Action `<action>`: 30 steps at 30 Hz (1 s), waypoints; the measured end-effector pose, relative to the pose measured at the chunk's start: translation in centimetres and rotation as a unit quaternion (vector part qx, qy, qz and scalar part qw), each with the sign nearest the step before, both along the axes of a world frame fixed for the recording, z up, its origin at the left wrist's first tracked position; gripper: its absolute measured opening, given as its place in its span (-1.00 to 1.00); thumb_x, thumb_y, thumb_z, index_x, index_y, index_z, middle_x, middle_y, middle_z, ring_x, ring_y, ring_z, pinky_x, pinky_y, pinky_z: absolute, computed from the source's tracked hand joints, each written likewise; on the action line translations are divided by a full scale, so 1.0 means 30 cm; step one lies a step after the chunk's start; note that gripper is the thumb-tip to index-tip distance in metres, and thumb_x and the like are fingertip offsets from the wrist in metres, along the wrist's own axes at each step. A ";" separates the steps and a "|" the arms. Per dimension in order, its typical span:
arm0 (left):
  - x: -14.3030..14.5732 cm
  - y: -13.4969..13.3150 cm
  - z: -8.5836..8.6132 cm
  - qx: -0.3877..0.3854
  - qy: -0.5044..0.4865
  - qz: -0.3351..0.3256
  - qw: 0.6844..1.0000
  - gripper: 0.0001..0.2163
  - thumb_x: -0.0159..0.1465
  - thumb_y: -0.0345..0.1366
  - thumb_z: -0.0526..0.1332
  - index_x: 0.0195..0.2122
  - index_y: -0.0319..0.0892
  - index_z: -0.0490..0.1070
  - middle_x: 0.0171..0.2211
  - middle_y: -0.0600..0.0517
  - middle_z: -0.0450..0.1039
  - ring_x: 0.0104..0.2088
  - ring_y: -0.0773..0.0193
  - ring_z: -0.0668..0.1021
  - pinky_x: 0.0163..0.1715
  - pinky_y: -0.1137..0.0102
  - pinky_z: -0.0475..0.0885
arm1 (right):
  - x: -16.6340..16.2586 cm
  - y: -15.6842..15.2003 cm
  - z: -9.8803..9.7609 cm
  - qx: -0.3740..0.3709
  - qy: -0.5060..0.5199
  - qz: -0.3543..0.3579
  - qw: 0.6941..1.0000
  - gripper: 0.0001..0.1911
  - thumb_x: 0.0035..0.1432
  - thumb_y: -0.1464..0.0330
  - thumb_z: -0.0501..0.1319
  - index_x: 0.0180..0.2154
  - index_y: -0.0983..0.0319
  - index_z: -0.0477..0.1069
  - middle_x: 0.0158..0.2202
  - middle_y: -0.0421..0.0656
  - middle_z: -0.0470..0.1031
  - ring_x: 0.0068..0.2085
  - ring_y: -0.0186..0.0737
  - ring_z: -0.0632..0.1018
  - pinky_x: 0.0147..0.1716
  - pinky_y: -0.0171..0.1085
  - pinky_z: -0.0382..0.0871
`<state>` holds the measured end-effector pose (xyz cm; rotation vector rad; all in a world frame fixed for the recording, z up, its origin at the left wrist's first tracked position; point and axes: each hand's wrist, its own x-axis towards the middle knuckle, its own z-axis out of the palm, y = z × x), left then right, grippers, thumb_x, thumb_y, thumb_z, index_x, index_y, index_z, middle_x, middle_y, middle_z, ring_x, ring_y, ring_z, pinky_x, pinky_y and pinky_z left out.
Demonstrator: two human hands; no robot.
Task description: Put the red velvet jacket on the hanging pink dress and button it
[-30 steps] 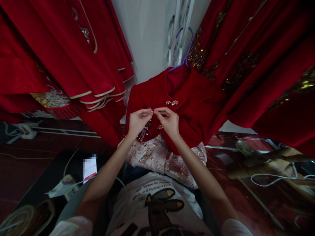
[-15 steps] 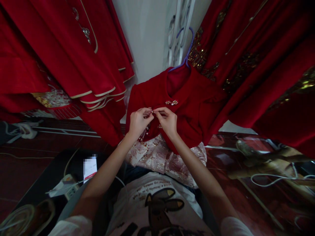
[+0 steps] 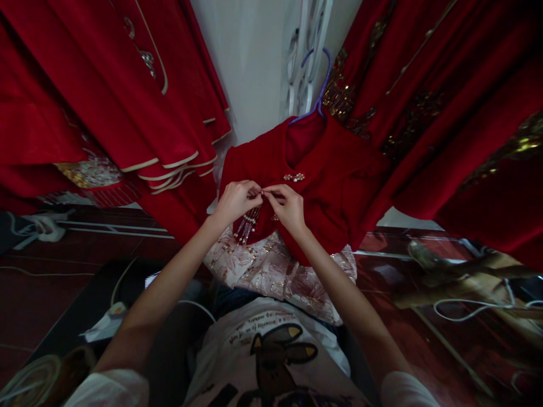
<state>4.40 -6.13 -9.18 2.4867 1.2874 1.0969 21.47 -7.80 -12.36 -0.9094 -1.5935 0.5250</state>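
Observation:
A red jacket [image 3: 339, 186] on a purple hanger [image 3: 324, 85] is spread in front of me, over a pale pink brocade cloth [image 3: 280, 268]. At its front opening my left hand [image 3: 237, 202] and my right hand [image 3: 287, 208] meet, thumbs and fingers pinched together. Between the fingertips shows a small beaded clasp [image 3: 262, 192], mostly covered by the fingers. Below my left hand dangles a beaded tassel [image 3: 247, 225]. Higher on the jacket front lies a fastened jewelled clasp [image 3: 294, 177]. Another clasp [image 3: 275, 217] is partly hidden by my right hand.
Red garments with pale piping [image 3: 178, 113] hang at the left, and red garments with gold sequins [image 3: 424, 113] at the right. A white metal rack [image 3: 303, 68] stands behind. A black surface [image 3: 68, 316] at lower left bears a coiled cable [image 3: 31, 379].
My left hand has turned and shifted slightly left, with the beaded tassel now more exposed beneath it. My left forearm now covers most of the phone. My right hand is nearly unmoved.

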 end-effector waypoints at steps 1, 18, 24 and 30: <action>-0.002 0.006 -0.002 -0.012 -0.016 -0.007 1.000 -0.88 0.14 -0.36 0.28 -0.28 -0.20 0.54 -0.36 0.00 0.61 -0.37 0.28 0.63 -0.30 0.44 0.52 | 0.004 0.002 0.002 -0.010 0.005 0.010 1.000 -0.84 0.22 0.30 0.20 -0.21 0.16 0.54 -0.19 -0.15 0.55 -0.15 -0.26 0.58 -0.20 -0.30 0.59; -0.013 0.020 0.040 0.010 0.076 -0.054 0.996 -0.88 0.16 -0.38 0.24 -0.28 -0.21 0.52 -0.37 0.00 0.55 -0.37 0.28 0.58 -0.31 0.44 0.44 | 0.017 0.008 -0.005 0.020 -0.085 -0.012 0.996 -0.80 0.26 0.37 0.15 -0.11 0.11 0.48 -0.09 -0.21 0.54 -0.12 -0.27 0.58 -0.10 -0.26 0.55; -0.028 0.031 0.049 -0.010 0.066 -0.077 0.995 -0.88 0.16 -0.36 0.25 -0.27 -0.20 0.51 -0.36 0.01 0.56 -0.38 0.30 0.58 -0.31 0.44 0.44 | 0.026 0.010 0.000 0.021 -0.074 0.008 0.997 -0.80 0.28 0.30 0.14 -0.10 0.12 0.48 -0.09 -0.20 0.56 -0.10 -0.25 0.58 -0.09 -0.26 0.55; -0.024 0.044 0.006 -0.011 0.044 -0.076 0.996 -0.88 0.16 -0.35 0.24 -0.28 -0.20 0.51 -0.35 0.01 0.56 -0.37 0.30 0.58 -0.29 0.44 0.46 | 0.012 0.021 -0.010 0.023 -0.062 -0.005 0.998 -0.78 0.28 0.34 0.11 -0.10 0.14 0.48 -0.11 -0.16 0.54 -0.10 -0.25 0.56 -0.11 -0.27 0.55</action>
